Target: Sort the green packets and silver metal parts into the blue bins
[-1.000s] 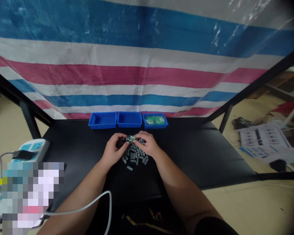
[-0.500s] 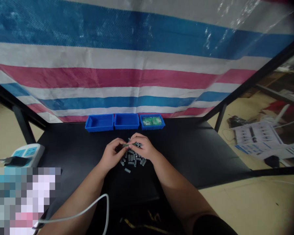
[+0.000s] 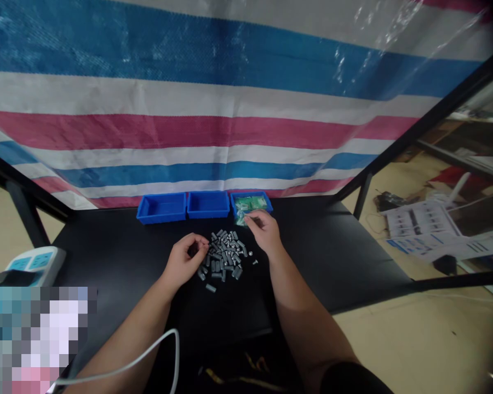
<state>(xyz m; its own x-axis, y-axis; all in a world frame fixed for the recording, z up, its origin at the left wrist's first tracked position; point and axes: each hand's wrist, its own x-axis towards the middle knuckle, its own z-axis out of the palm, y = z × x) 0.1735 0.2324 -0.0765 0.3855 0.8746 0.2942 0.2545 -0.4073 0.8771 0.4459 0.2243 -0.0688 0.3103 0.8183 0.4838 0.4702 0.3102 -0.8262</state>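
Note:
My right hand (image 3: 265,229) is closed, its thumb and fingers pinching a small clear-and-green plastic bag (image 3: 240,214) at the front edge of the right blue bin (image 3: 270,204). More green packets (image 3: 254,202) lie inside that bin. My left hand (image 3: 185,258) is curled, fingertips together at the left side of a pile of small grey plastic pieces (image 3: 218,266). Whatever those fingertips hold, if anything, is too small to make out. Shiny metal bits lie among the grey pieces, and a small screw (image 3: 254,261) sits apart at the pile's right.
Two more blue bins, the left one (image 3: 162,208) and the middle one (image 3: 208,204), stand along the back of the black table (image 3: 324,257). Behind hangs a striped sheet (image 3: 189,131). A power strip (image 3: 45,262) is at the left; a white cable (image 3: 148,350) crosses my left forearm.
My hands were together over the pile. The right one has moved away to the back right and now has a plastic bag by the bin; the left stays beside the pile, now more exposed.

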